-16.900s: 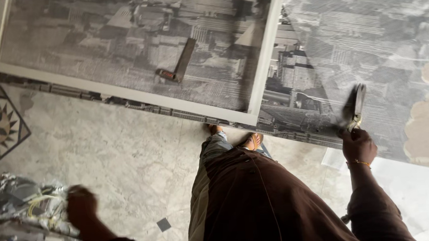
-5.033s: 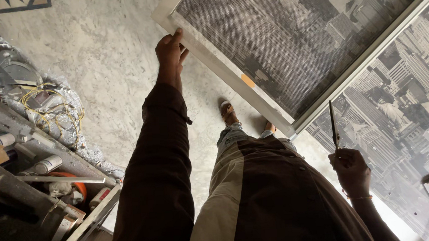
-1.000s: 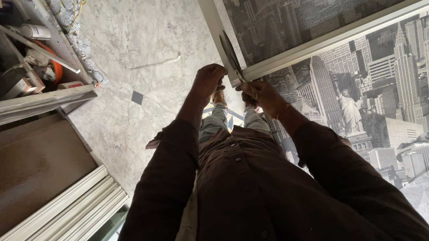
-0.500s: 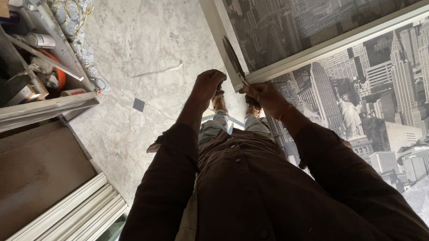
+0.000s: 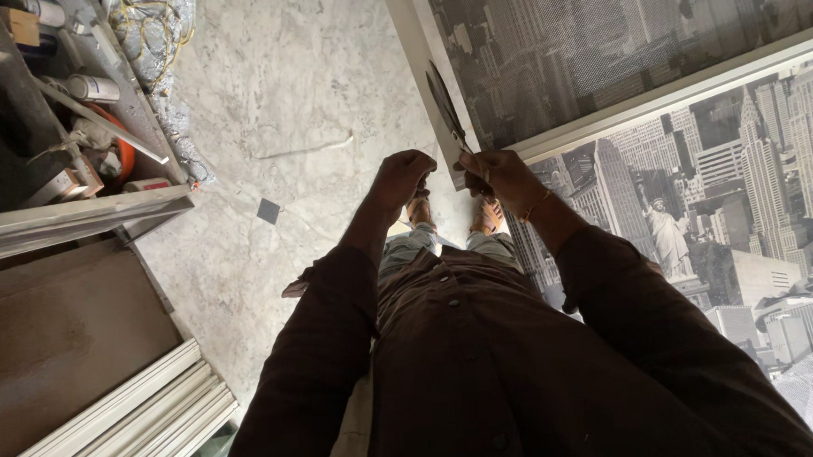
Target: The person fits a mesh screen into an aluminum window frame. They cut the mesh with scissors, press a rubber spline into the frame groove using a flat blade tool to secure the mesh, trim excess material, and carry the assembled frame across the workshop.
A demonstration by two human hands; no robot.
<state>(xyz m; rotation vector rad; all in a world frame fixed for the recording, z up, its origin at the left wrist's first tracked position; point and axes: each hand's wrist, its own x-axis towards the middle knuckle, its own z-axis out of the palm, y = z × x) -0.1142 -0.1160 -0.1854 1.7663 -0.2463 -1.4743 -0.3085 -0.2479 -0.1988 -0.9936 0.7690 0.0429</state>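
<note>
I stand on a marble floor and look down over my dark shirt. My right hand grips the handle of a flat dark-bladed tool that points away from me, along the white frame of a panel printed with a grey city picture. My left hand is closed just beside the right one, near the tool's handle; whether it touches the tool is unclear. My feet show just below both hands.
A second city-print sheet lies on the floor to the right. At the upper left stand metal shelves with tubes, cans and wire. White frame strips and a brown board lie at the lower left.
Over the last second both hands stay together at the frame corner, almost still. Earlier my left arm reached to the frame while my right hand held the tool apart.
</note>
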